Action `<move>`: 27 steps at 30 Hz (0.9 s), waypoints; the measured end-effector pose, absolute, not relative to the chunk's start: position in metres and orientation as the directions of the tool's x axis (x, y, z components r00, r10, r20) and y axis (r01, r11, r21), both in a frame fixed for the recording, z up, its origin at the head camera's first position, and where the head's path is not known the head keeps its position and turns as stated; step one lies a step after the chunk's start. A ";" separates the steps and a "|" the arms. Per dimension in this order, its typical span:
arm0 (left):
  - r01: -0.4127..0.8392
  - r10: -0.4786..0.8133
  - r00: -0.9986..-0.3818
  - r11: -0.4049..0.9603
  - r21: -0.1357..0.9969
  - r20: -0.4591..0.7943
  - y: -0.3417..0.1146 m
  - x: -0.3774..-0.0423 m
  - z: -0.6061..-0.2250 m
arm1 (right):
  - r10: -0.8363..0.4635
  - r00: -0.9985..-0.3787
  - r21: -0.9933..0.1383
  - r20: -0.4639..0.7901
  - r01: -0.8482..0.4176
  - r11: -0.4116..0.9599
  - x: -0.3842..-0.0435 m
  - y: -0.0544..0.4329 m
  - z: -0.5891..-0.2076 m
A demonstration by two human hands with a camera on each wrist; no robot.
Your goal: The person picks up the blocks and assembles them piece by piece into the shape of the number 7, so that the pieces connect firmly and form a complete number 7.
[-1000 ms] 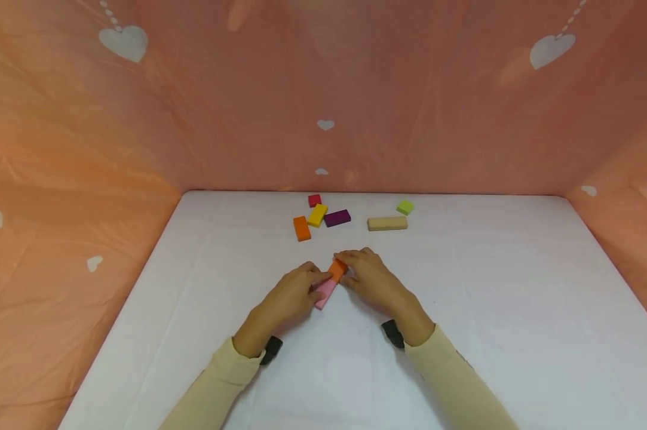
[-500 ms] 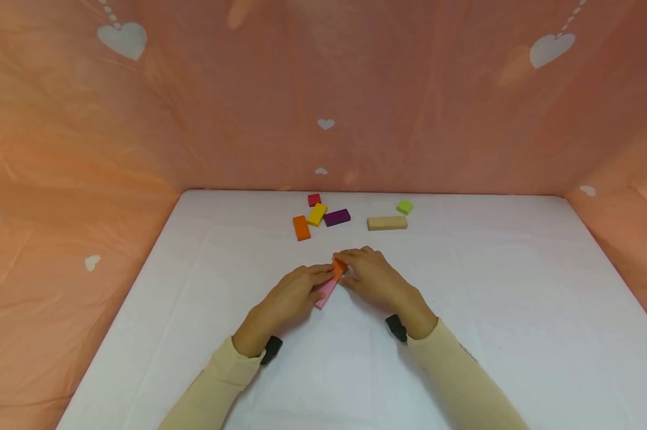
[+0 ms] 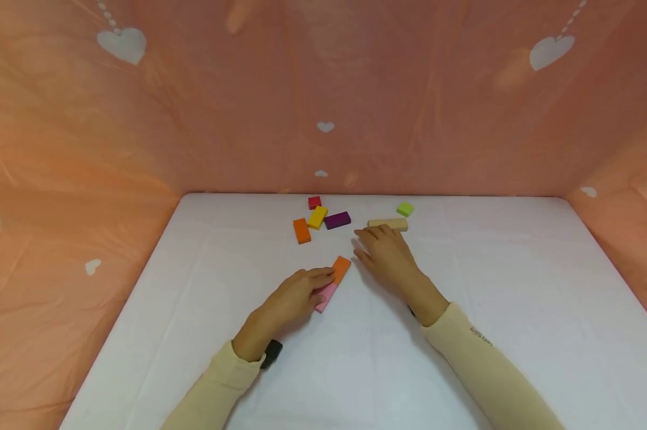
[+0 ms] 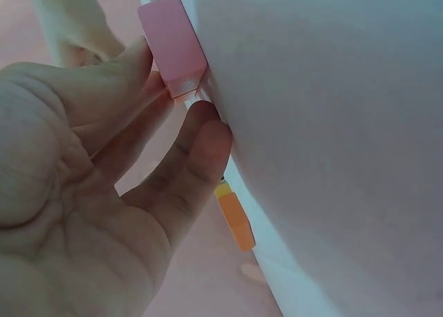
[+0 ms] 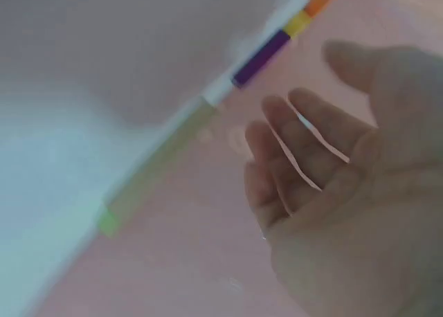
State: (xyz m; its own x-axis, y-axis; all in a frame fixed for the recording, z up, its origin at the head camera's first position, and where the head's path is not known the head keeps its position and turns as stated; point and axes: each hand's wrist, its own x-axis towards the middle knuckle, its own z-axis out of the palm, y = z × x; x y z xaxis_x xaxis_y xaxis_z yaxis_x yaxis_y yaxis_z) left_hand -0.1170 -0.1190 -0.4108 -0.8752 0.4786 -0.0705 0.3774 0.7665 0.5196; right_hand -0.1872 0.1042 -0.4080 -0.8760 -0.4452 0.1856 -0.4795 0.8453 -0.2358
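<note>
A pink block point(image 3: 326, 296) and an orange block point(image 3: 341, 270) lie end to end in a slanted line on the white table. My left hand point(image 3: 293, 298) holds the pink block between thumb and fingers; in the left wrist view the thumb rests along the side of the pink block point(image 4: 173, 40). Off to the right, my right hand point(image 3: 390, 260) has its fingers loosely bent and apart, with nothing in them. Its fingertips are nearest the beige block point(image 3: 395, 224), partly covering it in the head view. The right wrist view shows the bare palm, blurred.
Farther back lie a second orange block point(image 3: 301, 230), a yellow block point(image 3: 317, 217), a red block point(image 3: 314, 202) and a purple block point(image 3: 337, 220). Behind the beige block sits a small lime-green block point(image 3: 405, 209). An orange cloth point(image 3: 388, 119) with hearts rises around the white table point(image 3: 517, 298).
My right hand has let go of the near orange block and moved right and away from me, toward the beige block. The left hand stays at the pink block.
</note>
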 end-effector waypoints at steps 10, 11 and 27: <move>0.388 0.486 -0.872 0.761 0.520 -0.062 -0.121 -0.117 -0.408 | -0.376 -0.905 -0.291 0.200 -0.421 0.859 -0.199 0.079 -0.409; 0.392 0.490 -0.870 0.757 0.524 -0.057 -0.120 -0.117 -0.408 | -0.368 -0.912 -0.305 0.180 -0.408 0.861 -0.203 0.077 -0.410; 0.411 0.510 -0.859 0.725 0.552 -0.031 -0.121 -0.115 -0.410 | -0.345 -0.937 -0.420 0.050 -0.333 0.844 -0.257 0.057 -0.419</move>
